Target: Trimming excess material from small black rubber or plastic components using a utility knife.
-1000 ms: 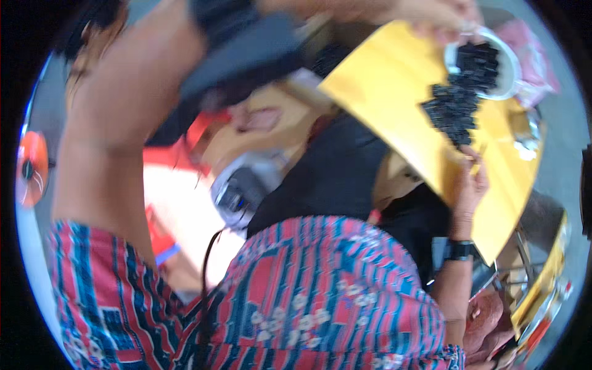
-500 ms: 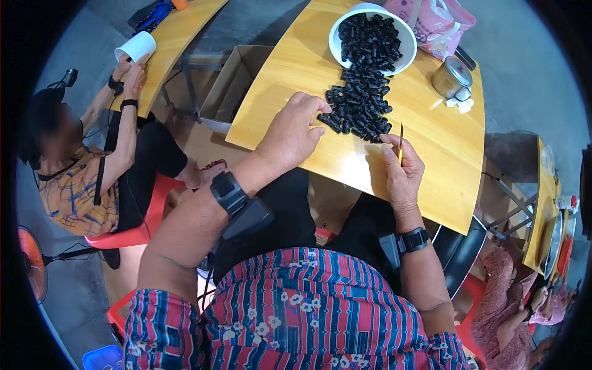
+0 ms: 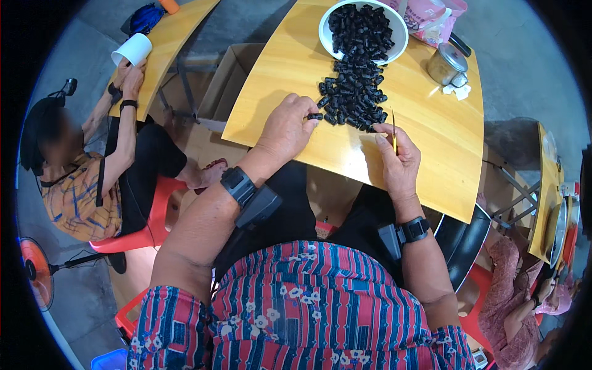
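My left hand (image 3: 286,128) pinches one small black cylindrical part (image 3: 315,116) between thumb and forefinger, just left of the loose pile. In my right hand (image 3: 401,161) is a slim pointed tool with a yellow handle (image 3: 394,140), its dark thin tip pointing away from me. That hand's forefinger reaches the near right edge of the pile of black parts (image 3: 351,95). The pile spills toward me from a white bowl (image 3: 325,38), tipped and full of the same parts, at the far side of the yellow wooden table (image 3: 271,74).
A lidded metal mug (image 3: 445,65) stands at the right beside crumpled white paper (image 3: 457,91), with a pink bag (image 3: 431,18) behind. An open cardboard box (image 3: 228,86) sits left of the table. Another person (image 3: 92,179) holds a white container (image 3: 132,48) at the left table.
My left hand has drawn slightly left from the pile's edge, and a single black part now shows clear in its pinch. The view has shifted a little; my right hand keeps the tool.
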Demonstrator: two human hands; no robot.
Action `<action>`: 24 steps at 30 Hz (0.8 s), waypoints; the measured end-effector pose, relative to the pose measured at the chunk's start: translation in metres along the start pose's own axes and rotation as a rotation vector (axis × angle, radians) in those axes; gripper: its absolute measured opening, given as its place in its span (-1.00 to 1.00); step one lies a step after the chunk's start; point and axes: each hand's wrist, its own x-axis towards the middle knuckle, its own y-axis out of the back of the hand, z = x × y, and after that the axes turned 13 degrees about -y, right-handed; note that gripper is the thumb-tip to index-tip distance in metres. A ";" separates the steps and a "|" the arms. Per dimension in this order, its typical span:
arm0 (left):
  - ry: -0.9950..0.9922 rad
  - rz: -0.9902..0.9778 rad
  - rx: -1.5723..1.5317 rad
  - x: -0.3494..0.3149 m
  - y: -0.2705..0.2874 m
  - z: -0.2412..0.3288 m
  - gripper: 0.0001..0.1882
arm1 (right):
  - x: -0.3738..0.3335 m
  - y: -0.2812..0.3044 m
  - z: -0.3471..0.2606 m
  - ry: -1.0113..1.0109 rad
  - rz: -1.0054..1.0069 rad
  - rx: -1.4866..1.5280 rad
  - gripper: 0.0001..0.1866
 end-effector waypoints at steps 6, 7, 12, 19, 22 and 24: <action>-0.037 0.007 0.091 -0.002 -0.002 0.005 -0.86 | 0.000 0.000 0.001 0.021 -0.001 -0.043 -0.85; -0.023 -0.006 0.118 -0.002 -0.001 0.006 -0.87 | 0.000 0.000 0.001 0.026 -0.004 -0.046 -0.85; -0.033 0.000 0.161 -0.004 -0.004 0.006 -0.88 | -0.002 -0.001 -0.002 0.014 -0.006 -0.078 -0.85; 0.549 -0.011 -1.170 -0.010 -0.013 0.036 -0.87 | -0.002 -0.002 -0.004 0.003 -0.060 0.012 -0.80; 0.561 -0.020 -1.349 -0.008 -0.021 0.043 -0.86 | 0.000 0.000 -0.005 -0.032 -0.065 -0.008 -0.72; 0.574 -0.039 -1.382 -0.007 -0.025 0.045 -0.86 | 0.002 -0.001 -0.001 -0.018 -0.094 -0.043 -0.69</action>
